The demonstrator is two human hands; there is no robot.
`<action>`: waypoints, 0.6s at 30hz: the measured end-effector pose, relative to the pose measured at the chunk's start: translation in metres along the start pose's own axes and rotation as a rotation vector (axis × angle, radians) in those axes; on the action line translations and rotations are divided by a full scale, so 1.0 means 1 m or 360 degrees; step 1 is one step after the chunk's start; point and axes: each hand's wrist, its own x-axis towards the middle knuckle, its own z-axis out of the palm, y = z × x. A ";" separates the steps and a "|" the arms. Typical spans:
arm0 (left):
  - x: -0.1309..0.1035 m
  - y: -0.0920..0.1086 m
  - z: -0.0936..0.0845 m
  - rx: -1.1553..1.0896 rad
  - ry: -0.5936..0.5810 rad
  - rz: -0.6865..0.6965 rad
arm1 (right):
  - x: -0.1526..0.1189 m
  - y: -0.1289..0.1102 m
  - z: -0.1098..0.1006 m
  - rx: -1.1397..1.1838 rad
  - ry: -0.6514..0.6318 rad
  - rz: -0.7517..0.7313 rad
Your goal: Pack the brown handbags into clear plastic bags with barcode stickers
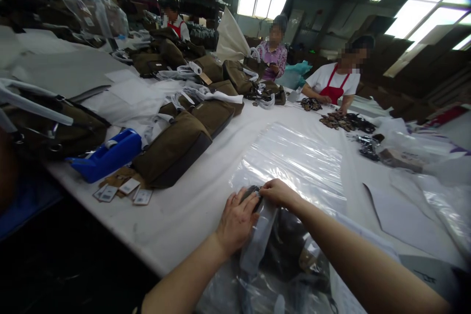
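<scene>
In front of me a dark handbag (289, 235) lies inside or under clear plastic, its outline partly hidden by glare and my right arm. A pale plastic-wrapped strip (258, 243), perhaps a handle, runs along its left side. My left hand (237, 218) rests with stretched fingers over a small dark end piece (253, 190) at the top. Beside it, my right hand (279, 193) is closed in a pinch at the clear plastic bag's edge; exactly what sits between the fingertips is hidden. Flat clear plastic bags (290, 152) lie just beyond both hands.
To the left are a blue tape dispenser (110, 154), paper tags (128, 186) and several olive-brown handbags (176, 149). White paper sheets (401, 211) lie at right. Across the table, a person in a red apron (334, 81) handles small dark pieces (340, 120); two other people stand farther back.
</scene>
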 end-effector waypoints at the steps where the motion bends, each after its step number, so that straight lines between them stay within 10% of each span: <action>1: 0.001 -0.002 0.001 0.0015 -0.0042 0.0008 | -0.001 -0.001 -0.002 -0.0065 0.0018 -0.0016; 11: -0.001 -0.006 -0.002 -0.0179 -0.0127 -0.0096 | -0.039 -0.006 0.006 -0.0837 0.0381 -0.0401; 14: -0.039 -0.015 -0.019 -0.0390 -0.0129 -0.0548 | -0.044 -0.015 0.003 -0.0871 0.0373 -0.0752; 18: -0.118 -0.025 -0.036 -0.0745 -0.0609 -0.1355 | -0.032 -0.043 0.030 -0.0804 -0.0071 -0.1545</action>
